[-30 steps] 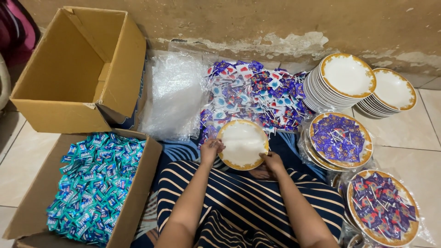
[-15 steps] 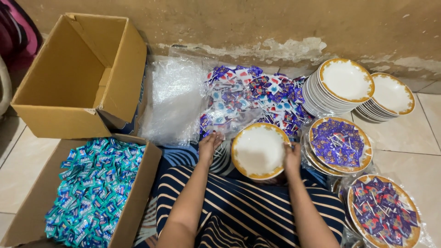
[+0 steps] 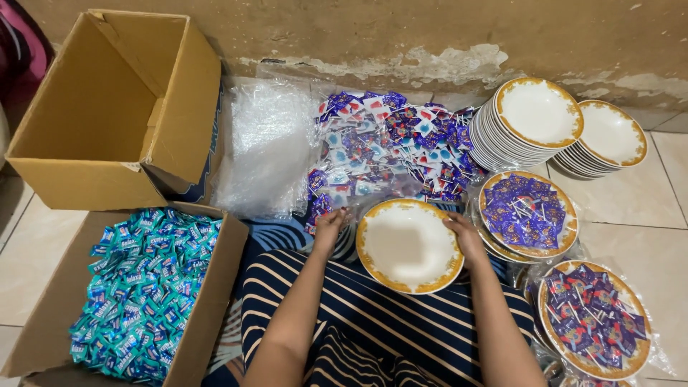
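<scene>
The white plate with a gold rim rests on the striped lap, tilted slightly toward the person, just in front of the pile of blue and purple sachets on the floor.

Hazards, as judged from this position:
- The plate is supported by the lap and by one hand at its right rim only. A shift of the knee or a loosened hold could let it slide off toward the tiled floor, where it would likely chip or break.
- The filled plates wrapped in clear film lie touching or just beside the plate's right edge; a sideways move could knock them or scatter their contents.
- The two stacks of empty plates near the wall stand tall and lean a little; a bump could topple them.

Hands:
- Right hand: fingers curled over the plate's right rim, partly closed, gripping it.
- Left hand: just beside the plate's left rim, not clearly touching it, fingers bent down at the near edge of the sachet pile; whether they pinch a sachet cannot be told.

To the left stand an empty cardboard box, clear plastic bags and a box of teal sachets
</scene>
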